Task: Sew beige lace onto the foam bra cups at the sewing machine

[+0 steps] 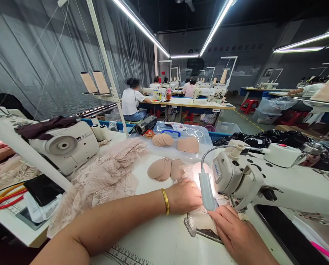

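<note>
Beige fabric (200,217) lies beneath the needle end of a white sewing machine (230,173), lit by a small gooseneck lamp (206,191). On its left side, my left hand (185,197) has its fingers curled down onto the fabric, and a gold bangle (165,201) circles the wrist. From the lower right my right hand (233,228) reaches in, its fingers together at the fabric's edge. The lamp covers part of the fingertips. Just beyond my left hand lie stacked beige oval pads (159,170).
Beige lace (109,173) is heaped on the left of the table. A clear plastic bin (150,151) at the back carries more beige pads (188,145). Another sewing machine (67,143) and a thread stand (106,55) rise at left. Several people sit at machines farther off.
</note>
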A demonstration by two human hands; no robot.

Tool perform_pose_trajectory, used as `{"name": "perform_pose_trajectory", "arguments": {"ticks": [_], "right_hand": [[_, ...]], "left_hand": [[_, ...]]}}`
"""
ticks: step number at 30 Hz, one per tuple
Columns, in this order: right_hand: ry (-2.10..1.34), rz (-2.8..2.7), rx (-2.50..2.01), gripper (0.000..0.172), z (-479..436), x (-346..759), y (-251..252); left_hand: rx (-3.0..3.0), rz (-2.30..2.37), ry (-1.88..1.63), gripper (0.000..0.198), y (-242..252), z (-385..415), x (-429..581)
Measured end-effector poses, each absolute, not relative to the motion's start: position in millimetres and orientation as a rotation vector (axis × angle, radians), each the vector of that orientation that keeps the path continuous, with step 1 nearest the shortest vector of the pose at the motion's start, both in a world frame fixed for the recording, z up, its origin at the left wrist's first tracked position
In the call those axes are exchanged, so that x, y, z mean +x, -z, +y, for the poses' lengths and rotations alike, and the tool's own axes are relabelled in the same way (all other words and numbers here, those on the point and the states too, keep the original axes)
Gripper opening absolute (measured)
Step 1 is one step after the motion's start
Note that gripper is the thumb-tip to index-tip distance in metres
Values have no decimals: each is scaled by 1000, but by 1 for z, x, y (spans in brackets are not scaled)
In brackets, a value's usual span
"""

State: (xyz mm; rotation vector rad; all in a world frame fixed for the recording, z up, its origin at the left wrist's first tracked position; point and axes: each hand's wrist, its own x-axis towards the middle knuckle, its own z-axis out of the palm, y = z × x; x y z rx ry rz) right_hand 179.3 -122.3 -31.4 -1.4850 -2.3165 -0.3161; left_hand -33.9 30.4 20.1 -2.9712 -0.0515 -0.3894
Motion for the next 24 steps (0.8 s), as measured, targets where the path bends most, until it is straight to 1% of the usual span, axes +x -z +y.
{"name": "perform_pose_trajectory", "arguments": {"ticks": [3, 5, 9, 11, 12, 14, 16, 18, 20, 21, 22, 23, 24], "right_hand": [[364, -2307, -1442, 33, -120, 178, 25], [395, -2297, -1391, 32, -118, 177, 20], [383, -2267, -1321, 28, -116, 176, 11], [334, -2227, -1301, 27, -118, 176, 9], [282, -2203, -1297, 25, -120, 175, 9], [79, -2121, -1332, 19, -124, 168, 8], [-256, -1901, -1452, 16, -129, 153, 7], [-603, -1563, -1522, 29, -133, 131, 3], [-836, -1297, -1461, 43, -135, 110, -3], [-902, -1222, -1408, 48, -136, 100, -6], [-938, -1172, -1364, 51, -137, 92, -8], [-953, -1140, -1335, 53, -140, 85, -10], [-951, -1109, -1318, 53, -144, 80, -11]], "left_hand": [[-2965, -116, 319, 26, -23, 33, -33], [-2959, -165, 277, 24, -25, 33, -32], [-2987, -253, 273, 17, -25, 29, -32], [-3009, -301, 248, 7, -24, 29, -32], [-3016, -319, 235, 4, -24, 29, -33], [-3022, -346, 234, 14, -25, 29, -39], [-3036, -345, 245, 22, -27, 21, -50], [-3092, -324, 360, 27, -28, 2, -66], [-3218, -309, 605, 30, -28, -29, -84], [-3306, -342, 772, 27, -26, -47, -93], [-3477, -347, 841, 25, -24, -66, -101], [-3717, -441, 953, 22, -22, -85, -108], [-4001, -658, 1008, 23, -20, -101, -113]]}}
